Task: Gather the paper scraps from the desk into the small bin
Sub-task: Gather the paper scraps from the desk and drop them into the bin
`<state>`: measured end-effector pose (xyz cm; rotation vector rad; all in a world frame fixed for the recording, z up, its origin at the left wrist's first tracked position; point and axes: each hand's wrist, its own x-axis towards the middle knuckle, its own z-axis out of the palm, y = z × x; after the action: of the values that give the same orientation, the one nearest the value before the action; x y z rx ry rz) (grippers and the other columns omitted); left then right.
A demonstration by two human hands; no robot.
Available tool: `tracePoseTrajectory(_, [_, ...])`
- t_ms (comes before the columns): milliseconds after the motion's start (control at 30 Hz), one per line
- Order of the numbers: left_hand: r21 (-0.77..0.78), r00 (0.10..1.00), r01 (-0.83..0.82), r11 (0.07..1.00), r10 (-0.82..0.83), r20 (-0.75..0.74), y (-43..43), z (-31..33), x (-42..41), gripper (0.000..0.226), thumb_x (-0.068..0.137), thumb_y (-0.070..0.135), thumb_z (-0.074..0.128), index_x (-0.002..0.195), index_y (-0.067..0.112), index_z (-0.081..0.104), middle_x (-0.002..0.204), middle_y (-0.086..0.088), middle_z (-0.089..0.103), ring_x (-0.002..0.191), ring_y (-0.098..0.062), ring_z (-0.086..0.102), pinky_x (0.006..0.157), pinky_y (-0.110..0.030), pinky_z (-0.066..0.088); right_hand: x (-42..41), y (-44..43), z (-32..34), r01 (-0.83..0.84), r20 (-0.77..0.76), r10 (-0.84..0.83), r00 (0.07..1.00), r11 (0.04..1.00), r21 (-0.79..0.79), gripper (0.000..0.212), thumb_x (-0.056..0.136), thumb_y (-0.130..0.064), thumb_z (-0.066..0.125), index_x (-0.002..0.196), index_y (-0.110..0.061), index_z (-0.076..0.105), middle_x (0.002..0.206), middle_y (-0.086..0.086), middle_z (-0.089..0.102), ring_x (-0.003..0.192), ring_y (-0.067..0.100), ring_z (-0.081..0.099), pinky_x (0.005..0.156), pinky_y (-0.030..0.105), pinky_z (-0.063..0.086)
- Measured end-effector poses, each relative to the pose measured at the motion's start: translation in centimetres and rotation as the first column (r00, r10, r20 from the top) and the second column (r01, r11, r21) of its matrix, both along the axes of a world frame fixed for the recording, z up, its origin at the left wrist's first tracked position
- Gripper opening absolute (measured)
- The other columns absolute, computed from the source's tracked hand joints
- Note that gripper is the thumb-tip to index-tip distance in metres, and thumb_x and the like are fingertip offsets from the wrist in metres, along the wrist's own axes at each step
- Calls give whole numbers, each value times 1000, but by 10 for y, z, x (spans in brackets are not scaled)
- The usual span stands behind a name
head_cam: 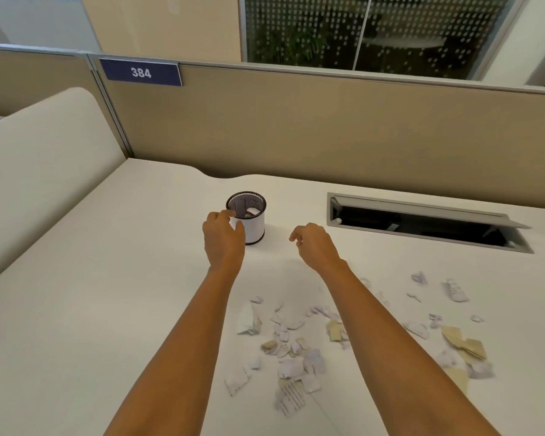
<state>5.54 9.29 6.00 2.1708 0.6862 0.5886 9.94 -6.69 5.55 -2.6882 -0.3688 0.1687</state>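
Observation:
A small round bin (255, 226) with a white wall and dark mesh inside stands mid-desk; a scrap or two lies in it. My left hand (222, 236) wraps its left side, index finger on the rim and thumb against the wall. My right hand (313, 243) hovers just right of the bin, fingers loosely curled downward and holding nothing. Several torn paper scraps (291, 350), white and tan, lie scattered on the desk (123, 278) nearer to me, between and under my forearms. More scraps (456, 338) spread out to the right.
An open cable hatch (422, 226) with a raised grey lid is set into the desk at the right rear. Beige partition walls (328, 127) close off the back and left. A blue sign reading 384 (141, 72) hangs on the partition.

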Motion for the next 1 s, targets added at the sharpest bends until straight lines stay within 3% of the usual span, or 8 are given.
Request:
tracePoseTrajectory(167, [21,971,142,990,-135,-195,-21,-22,-38,31,89,20,57,119,12,60,123,-12,56,115,-28,53,90,-37,46,-42,-26,-19,3,-64,-8,998,998,-67,27,96,-16,50,122,-14,60,125,12,55,114,26,55,92,34,48])
tracePoseTrajectory(333, [5,782,290,957,-234,-578,-40,-52,-79,53,86,41,59,133,20,46,137,-9,44,129,-28,40,102,-42,39,-83,-34,-30,-144,-209,100,973,968,-205,58,92,-50,50,143,-26,37,146,10,38,133,31,38,106,45,38])
tracePoseTrajectory(400, [36,740,338,941,-241,-628,-44,-61,-93,57,85,44,59,136,23,42,139,-7,39,131,-27,35,103,-42,37,-99,-34,-35,-225,-277,161,947,950,-218,70,87,-58,52,147,-31,29,153,8,28,138,31,31,110,47,34])
tracePoseTrajectory(633, [3,850,294,956,-260,-457,-50,-69,-124,39,90,13,58,128,11,53,133,-11,42,120,-24,42,93,-31,44,-146,-29,-54,-377,-240,322,916,896,-235,85,76,-58,65,148,-31,27,159,-3,16,143,24,21,111,42,31])
tracePoseTrajectory(700, [-22,886,240,971,-228,-403,-51,-69,-128,31,91,5,54,121,7,58,131,-12,47,110,-22,50,86,-27,44,-155,-25,-58,-371,-184,335,924,904,-213,75,79,-51,66,144,-31,35,157,-3,22,141,22,25,108,40,35])
tracePoseTrajectory(833, [-25,923,204,979,-200,-327,-53,-69,-133,28,91,-3,49,115,4,61,128,-12,52,115,-25,53,94,-27,44,-165,-18,-60,-349,-72,343,937,928,-126,42,90,-31,59,131,-26,55,145,-1,44,130,21,40,96,37,47])
tracePoseTrajectory(933, [-81,947,164,983,-180,-267,-51,-66,-133,28,90,-5,46,111,8,59,123,-10,55,87,-9,55,74,-6,37,-169,-17,-61,-351,31,353,935,935,-53,31,96,-28,51,121,-19,65,131,2,60,117,19,54,90,31,50])
tracePoseTrajectory(1000, [-122,955,150,981,-176,-240,-49,-61,-132,27,91,-2,45,112,10,58,121,-11,57,78,-3,53,61,-2,36,-169,-17,-62,-328,31,328,944,945,-5,31,95,-29,53,118,-14,68,125,4,64,110,19,60,91,26,48])
